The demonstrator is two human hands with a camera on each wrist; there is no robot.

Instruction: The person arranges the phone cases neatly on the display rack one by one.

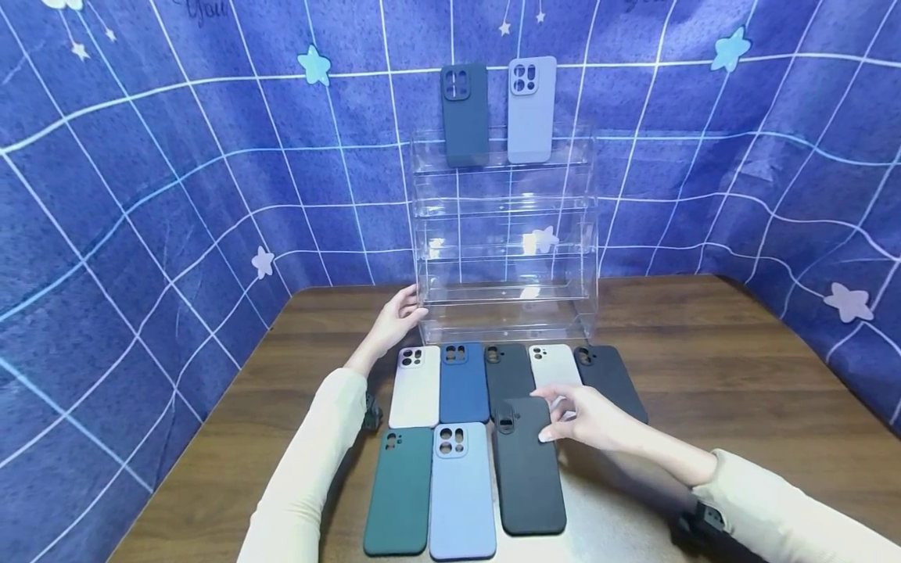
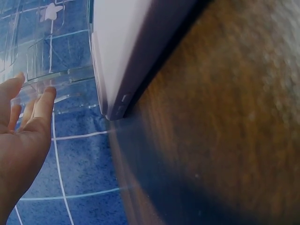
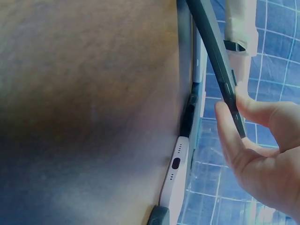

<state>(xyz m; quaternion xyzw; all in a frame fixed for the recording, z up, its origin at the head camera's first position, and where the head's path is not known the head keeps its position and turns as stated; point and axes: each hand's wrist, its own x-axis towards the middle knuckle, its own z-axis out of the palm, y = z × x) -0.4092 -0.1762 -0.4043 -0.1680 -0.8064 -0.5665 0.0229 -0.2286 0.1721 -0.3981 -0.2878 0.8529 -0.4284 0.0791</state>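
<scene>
My right hand [image 1: 580,418] pinches a black phone case [image 1: 531,477] by its upper right edge, thumb on one face and fingers on the other. In the right wrist view that case is tilted up off the table. At the lower left side of a clear tiered acrylic rack [image 1: 503,313], my left hand [image 1: 394,324] rests its fingertips, with the thumb apart from the fingers. On the rack's top tier stand a dark slate-blue case [image 1: 466,117] and a lavender case [image 1: 531,117]. Below the held case lie a green case [image 1: 399,493] and a light blue case [image 1: 463,493] to its left.
Before the rack, a row of cases lies on the wooden table [image 1: 739,375]: a pale pink one [image 1: 415,391], a navy one [image 1: 464,391], a dark grey one [image 1: 508,371], a white one [image 1: 552,363] and a black one [image 1: 612,383]. A blue star-patterned cloth [image 1: 211,195] hangs behind.
</scene>
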